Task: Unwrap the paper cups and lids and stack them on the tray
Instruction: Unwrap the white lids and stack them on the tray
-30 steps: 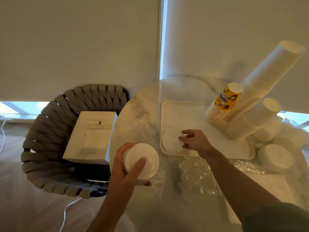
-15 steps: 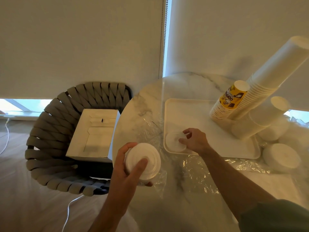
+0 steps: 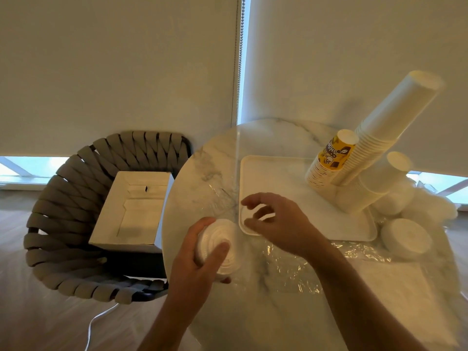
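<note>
2 hands, left hand (image 3: 195,262) gripping ridged round lids (image 3: 217,247), right hand (image 3: 278,224) fingers spread over tray (image 3: 354,229)

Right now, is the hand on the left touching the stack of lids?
Touching. The head view shows the left hand wrapped round the stack of lids, thumb across its top face and fingers behind, held over the table edge.

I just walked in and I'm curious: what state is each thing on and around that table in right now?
left hand: grips a stack of lids
right hand: open, fingers spread over the tray's near corner
tray: on the table, holding cup stacks
printed yellow cups: stacked upside down
tall white cups: stacked upside down
plastic wrap: crumpled, lying loose on the table
cardboard box: open, on the chair
</note>
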`<action>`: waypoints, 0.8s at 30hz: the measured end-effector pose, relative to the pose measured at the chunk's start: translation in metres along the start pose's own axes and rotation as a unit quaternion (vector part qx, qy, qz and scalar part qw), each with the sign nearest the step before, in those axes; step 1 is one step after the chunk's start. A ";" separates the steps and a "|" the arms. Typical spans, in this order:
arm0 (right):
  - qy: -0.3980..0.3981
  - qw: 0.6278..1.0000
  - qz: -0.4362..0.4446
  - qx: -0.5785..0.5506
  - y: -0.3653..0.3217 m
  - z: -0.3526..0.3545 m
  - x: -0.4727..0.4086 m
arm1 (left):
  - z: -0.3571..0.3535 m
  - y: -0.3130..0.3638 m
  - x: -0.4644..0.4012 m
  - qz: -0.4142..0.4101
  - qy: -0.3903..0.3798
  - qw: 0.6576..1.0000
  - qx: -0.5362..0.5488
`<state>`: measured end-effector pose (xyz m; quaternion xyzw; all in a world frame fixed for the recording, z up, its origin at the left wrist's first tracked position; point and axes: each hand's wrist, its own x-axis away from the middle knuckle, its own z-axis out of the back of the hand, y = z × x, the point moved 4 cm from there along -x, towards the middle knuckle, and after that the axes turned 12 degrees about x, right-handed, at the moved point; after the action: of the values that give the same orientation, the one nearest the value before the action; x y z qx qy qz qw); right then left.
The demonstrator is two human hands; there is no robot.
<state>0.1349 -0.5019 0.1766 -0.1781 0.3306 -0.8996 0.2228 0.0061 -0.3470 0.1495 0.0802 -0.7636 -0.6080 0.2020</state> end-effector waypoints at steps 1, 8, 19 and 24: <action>-0.032 0.999 0.030 0.002 -0.012 -0.001 0.010 | -0.002 0.001 0.000 -0.005 0.003 1.000 -0.004; -0.061 0.988 0.100 0.105 -0.043 -0.012 0.037 | -0.010 0.005 -0.001 -0.078 0.014 0.991 -0.103; -0.001 0.988 0.095 0.125 -0.042 -0.009 0.044 | -0.019 0.012 0.002 -0.090 -0.009 0.991 -0.095; 0.007 0.989 0.090 0.120 -0.042 -0.008 0.044 | -0.018 0.010 -0.002 -0.082 -0.004 0.990 -0.117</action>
<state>0.0827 -0.4920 0.2064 -0.1132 0.2367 -0.9104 0.3199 0.0162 -0.3599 0.1622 0.1156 -0.6786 -0.7082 0.1566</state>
